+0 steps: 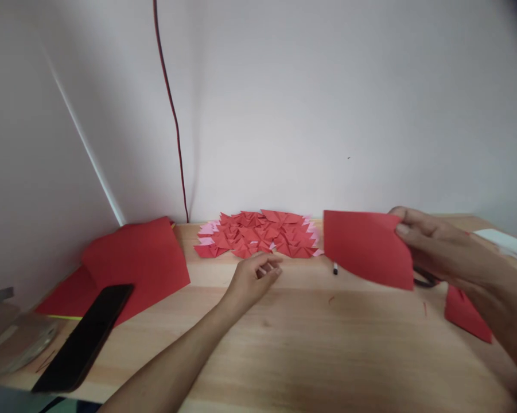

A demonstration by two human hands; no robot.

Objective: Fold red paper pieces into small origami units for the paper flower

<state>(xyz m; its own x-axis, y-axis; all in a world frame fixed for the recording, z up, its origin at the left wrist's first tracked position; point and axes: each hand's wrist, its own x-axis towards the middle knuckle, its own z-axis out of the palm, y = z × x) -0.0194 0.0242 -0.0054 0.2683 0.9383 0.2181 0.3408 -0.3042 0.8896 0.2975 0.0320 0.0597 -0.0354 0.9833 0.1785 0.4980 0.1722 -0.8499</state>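
Observation:
My right hand [430, 238] pinches a piece of red paper [365, 246] by its right edge, thumb in front, and holds it up above the table. My left hand [256, 274] hovers over the middle of the table with its fingers loosely bent, thumb and fingertips a little apart and nothing seen between them. Just behind it, against the wall, lies a pile of folded red paper pieces [260, 235], with some pink ones [209, 229] at its sides. Another piece of red paper [467, 315] lies under my right forearm, partly hidden by it.
Large red sheets [146, 264] lie at the left, with a black phone [86, 338] resting partly on them. Near the held paper are a pen-like thing [335, 268] and a dark object [426, 278], mostly covered. A cable [172, 109] hangs down the wall.

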